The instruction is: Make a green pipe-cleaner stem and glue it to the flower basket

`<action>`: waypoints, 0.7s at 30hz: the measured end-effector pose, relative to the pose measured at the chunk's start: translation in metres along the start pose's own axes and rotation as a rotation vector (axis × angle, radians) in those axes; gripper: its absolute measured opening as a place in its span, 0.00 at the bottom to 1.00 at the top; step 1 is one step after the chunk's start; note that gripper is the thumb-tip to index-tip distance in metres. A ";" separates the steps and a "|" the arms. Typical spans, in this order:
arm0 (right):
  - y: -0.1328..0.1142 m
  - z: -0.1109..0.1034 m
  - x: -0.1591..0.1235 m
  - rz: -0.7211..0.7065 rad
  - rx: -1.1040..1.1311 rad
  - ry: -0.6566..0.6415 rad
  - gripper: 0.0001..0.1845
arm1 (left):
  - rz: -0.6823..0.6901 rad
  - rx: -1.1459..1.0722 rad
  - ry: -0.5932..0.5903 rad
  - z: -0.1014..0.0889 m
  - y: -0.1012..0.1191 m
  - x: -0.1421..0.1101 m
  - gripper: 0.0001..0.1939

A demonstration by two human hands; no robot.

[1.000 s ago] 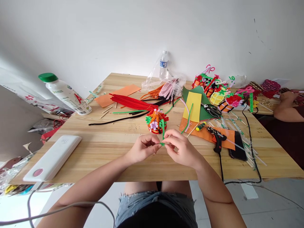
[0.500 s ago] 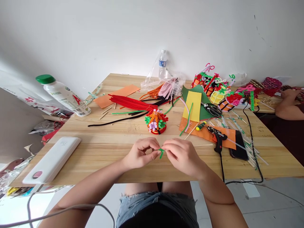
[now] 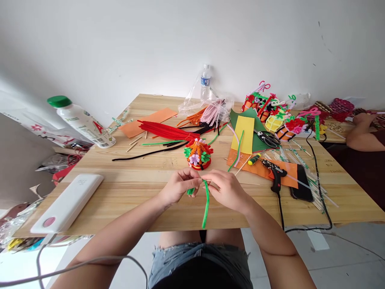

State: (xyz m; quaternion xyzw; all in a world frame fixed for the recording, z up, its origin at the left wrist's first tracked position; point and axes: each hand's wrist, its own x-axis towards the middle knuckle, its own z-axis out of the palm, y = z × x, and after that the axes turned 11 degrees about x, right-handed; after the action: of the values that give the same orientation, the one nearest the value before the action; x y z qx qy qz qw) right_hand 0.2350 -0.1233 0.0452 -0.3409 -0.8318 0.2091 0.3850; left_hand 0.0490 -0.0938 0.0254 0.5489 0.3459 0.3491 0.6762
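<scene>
A green pipe cleaner (image 3: 206, 204) is pinched between my two hands, its straight end hanging down over the front of the table. My left hand (image 3: 182, 185) closes on it with thumb and forefinger, and a bent green part shows under those fingers. Fingertips of my right hand (image 3: 225, 188) press on the same pipe cleaner, touching the left ones. Just beyond my hands stands a small basket-like craft piece (image 3: 198, 154) with orange, red, green and lilac pipe-cleaner flowers. Behind it lies a bundle of red pipe cleaners (image 3: 165, 130).
On the right lie a glue gun (image 3: 276, 174) with its cord, a phone (image 3: 302, 186), scissors (image 3: 268, 139) and coloured card (image 3: 244, 134). Finished flower baskets (image 3: 276, 116) stand behind. To the left are a white power bank (image 3: 67, 202) and a leaning bottle (image 3: 82, 122). Another person's arm (image 3: 363, 134) rests far right.
A longer length of green pipe cleaner now hangs down from my fingers, where only a short end showed. My right hand has shifted slightly left and its fingers are repositioned.
</scene>
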 end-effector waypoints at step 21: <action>-0.004 -0.002 0.001 0.432 0.490 0.154 0.10 | 0.085 0.043 -0.040 0.000 -0.004 -0.002 0.16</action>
State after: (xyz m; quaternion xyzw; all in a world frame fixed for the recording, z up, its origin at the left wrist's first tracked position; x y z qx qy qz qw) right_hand 0.2340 -0.1254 0.0492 -0.4216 -0.6337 0.4531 0.4641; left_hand 0.0483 -0.0961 0.0219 0.5844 0.3159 0.3590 0.6556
